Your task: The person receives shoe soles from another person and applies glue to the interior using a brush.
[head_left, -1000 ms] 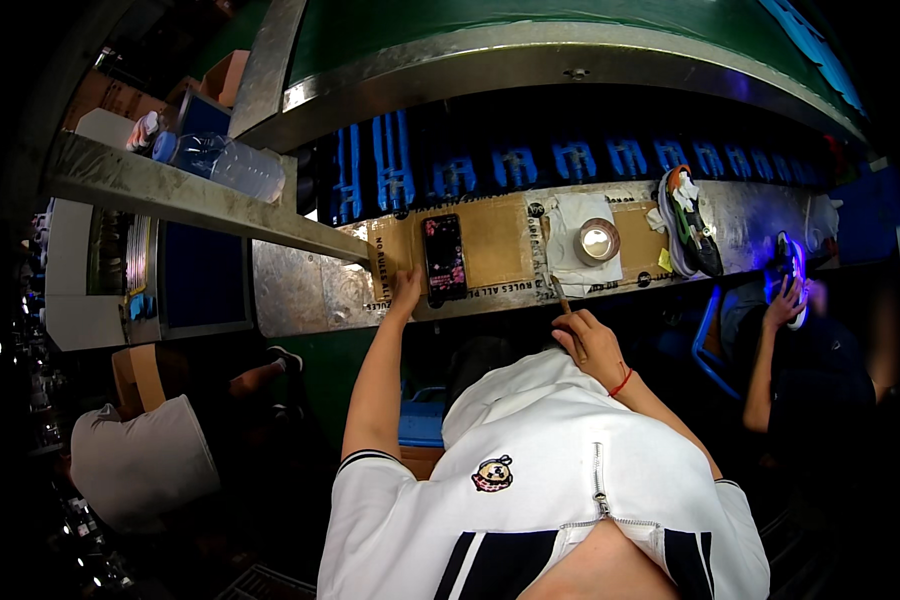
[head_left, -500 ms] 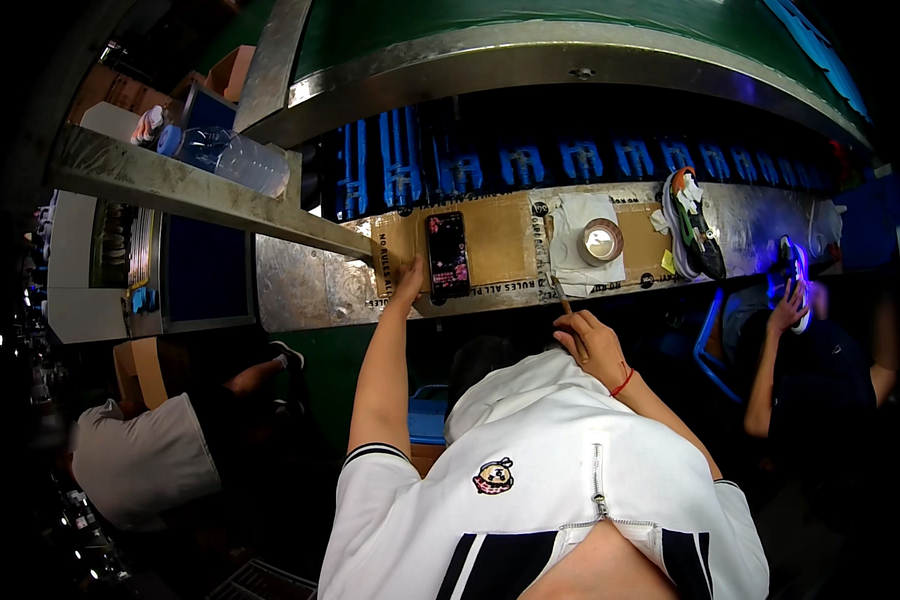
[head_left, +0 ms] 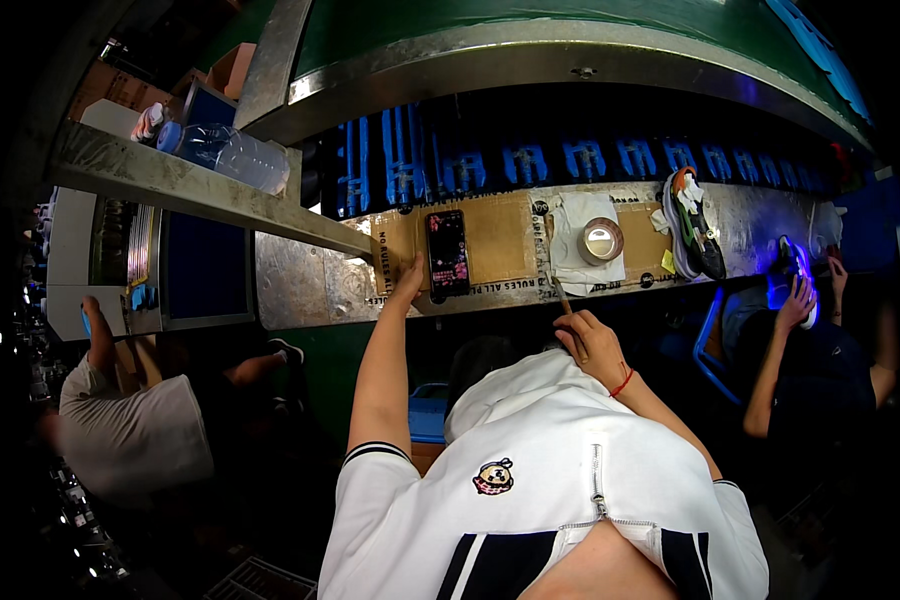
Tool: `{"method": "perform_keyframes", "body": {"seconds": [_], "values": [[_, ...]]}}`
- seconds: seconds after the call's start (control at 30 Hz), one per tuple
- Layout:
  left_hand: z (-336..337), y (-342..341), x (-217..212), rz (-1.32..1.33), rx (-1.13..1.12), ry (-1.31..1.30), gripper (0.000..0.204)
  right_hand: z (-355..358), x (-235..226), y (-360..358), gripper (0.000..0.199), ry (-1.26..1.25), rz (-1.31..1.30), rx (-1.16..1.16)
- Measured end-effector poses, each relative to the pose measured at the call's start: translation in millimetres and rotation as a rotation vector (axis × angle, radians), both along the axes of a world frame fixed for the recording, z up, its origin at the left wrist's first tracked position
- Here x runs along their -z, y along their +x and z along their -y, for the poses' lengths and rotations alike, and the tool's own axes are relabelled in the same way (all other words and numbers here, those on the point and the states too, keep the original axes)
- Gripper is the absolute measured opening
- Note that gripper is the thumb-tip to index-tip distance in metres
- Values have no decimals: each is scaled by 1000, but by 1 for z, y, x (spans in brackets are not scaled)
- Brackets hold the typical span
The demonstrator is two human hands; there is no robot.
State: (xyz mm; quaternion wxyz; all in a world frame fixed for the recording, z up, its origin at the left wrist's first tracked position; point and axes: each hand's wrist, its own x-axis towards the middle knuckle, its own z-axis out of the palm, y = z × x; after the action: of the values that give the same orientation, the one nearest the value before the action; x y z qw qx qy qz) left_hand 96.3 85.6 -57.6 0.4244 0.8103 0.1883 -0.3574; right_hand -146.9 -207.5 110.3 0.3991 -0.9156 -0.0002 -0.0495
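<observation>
My left hand (head_left: 407,284) is stretched forward, its fingers resting on the brown cardboard sheet (head_left: 495,240) at the lower left corner of a dark phone (head_left: 447,252) that lies flat on it. My right hand (head_left: 588,340) is held close to my body below the bench edge, gripping a thin brown stick (head_left: 564,301) that points up toward the bench. A white cloth (head_left: 582,232) with a roll of tape (head_left: 602,240) on it lies right of the phone. A shoe (head_left: 697,222) with a white, orange and black sole lies farther right.
A metal bench (head_left: 300,285) runs across, with a row of blue holders (head_left: 530,160) behind it. A metal shelf (head_left: 170,180) on the left carries a plastic bottle (head_left: 225,150). One person sits at left (head_left: 130,420), another at right (head_left: 810,340) handles a lit object.
My hands have hardly moved. The person at left has raised an arm toward the cabinet beside the bench.
</observation>
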Motion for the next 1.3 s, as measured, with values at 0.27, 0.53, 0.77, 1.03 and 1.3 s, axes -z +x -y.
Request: {"method": "perform_keyframes", "body": {"seconds": [0.27, 0.53, 0.77, 1.03, 1.3], "values": [[-2, -2, 8, 23, -21, -15, 74, -1, -1, 0, 16, 12, 0, 9], [-3, 0, 14, 14, 5, -14, 80, 0, -1, 1, 19, -14, 12, 23], [-4, 2, 9, -9, 13, -19, 91, -4, -1, 2, 18, -31, 20, 21], [2, -1, -16, -129, 71, -2, 89, -6, 0, 1, 12, -9, 36, 30], [-2, 3, 1, -206, 82, 6, 93, -8, -4, -1, 10, -1, 22, 30]]}}
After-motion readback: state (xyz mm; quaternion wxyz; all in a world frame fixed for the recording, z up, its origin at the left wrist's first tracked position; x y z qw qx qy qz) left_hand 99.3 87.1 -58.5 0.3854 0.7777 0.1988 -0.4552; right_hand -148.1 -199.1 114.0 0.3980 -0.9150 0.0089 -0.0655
